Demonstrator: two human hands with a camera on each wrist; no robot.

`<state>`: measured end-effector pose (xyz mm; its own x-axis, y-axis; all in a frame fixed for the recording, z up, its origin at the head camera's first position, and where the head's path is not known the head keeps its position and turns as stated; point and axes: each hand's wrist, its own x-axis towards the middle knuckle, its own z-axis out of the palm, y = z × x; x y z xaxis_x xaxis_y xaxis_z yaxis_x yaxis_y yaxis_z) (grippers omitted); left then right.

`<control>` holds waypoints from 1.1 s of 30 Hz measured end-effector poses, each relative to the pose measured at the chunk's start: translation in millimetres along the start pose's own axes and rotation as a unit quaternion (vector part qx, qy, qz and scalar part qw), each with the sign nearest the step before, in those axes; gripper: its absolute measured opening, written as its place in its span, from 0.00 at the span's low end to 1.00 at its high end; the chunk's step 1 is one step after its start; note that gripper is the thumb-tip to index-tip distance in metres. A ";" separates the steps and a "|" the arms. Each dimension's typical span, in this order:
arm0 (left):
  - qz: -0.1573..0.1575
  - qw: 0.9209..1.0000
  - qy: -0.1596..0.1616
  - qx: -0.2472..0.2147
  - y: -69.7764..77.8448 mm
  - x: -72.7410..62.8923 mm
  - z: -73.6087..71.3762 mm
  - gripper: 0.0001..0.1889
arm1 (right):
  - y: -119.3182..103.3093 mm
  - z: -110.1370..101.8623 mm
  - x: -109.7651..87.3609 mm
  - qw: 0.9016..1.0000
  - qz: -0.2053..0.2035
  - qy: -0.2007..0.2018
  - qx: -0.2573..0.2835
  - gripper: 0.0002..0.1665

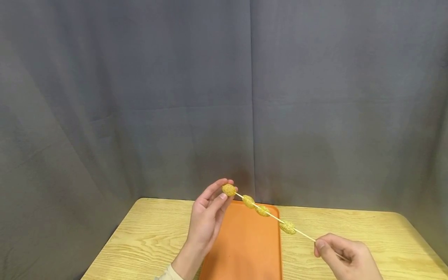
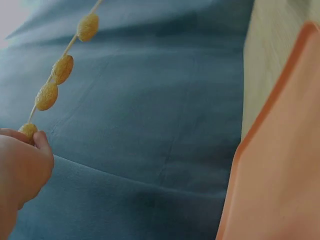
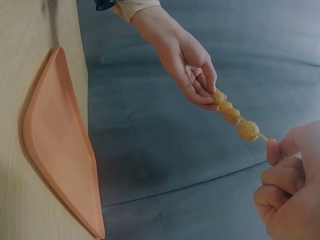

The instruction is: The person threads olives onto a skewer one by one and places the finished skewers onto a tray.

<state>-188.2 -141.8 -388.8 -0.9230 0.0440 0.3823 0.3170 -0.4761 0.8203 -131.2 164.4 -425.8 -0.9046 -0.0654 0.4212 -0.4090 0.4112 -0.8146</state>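
A thin wooden skewer with several yellow-brown, rough-surfaced oval balls threaded on it is held in the air, slanting down to the right. My left hand pinches the end ball at the skewer's far tip between thumb and fingers. Near the other end, my right hand grips the bare stick between thumb and curled fingers. Two middle balls sit close together, while the ball nearest the right hand stands apart from them. In the left wrist view, the left hand's fingers partly cover the end ball.
An orange rectangular tray with a raised rim lies on the wood-grain table below the skewer. Grey curtains hang behind the table and at its sides.
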 end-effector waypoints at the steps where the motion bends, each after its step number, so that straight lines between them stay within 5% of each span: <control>1: 0.008 1.000 0.004 0.020 -0.6 -0.2 0.3 0.22 | -1.0 -0.2 -0.4 1.000 -0.001 -0.001 -0.004 0.14; 10: 0.026 0.997 -0.005 0.075 -0.7 -1.1 0.6 0.19 | -7.3 -5.8 -4.7 0.999 -0.004 0.015 -0.031 0.15; 20: -0.003 0.997 -0.043 -0.068 4.0 -0.7 -0.1 0.18 | -16.8 0.0 -7.5 0.998 -0.045 0.050 -0.016 0.18; 33: -0.001 0.996 -0.045 -0.075 3.0 -0.9 4.5 0.18 | -19.0 -3.6 -5.9 0.999 -0.005 0.027 -0.031 0.16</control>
<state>-185.4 -139.3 -384.9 -0.8976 0.1208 0.4239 0.2735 -0.6017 0.7504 -117.7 160.2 -411.4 -0.8922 -0.0213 0.4512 -0.4080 0.4668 -0.7847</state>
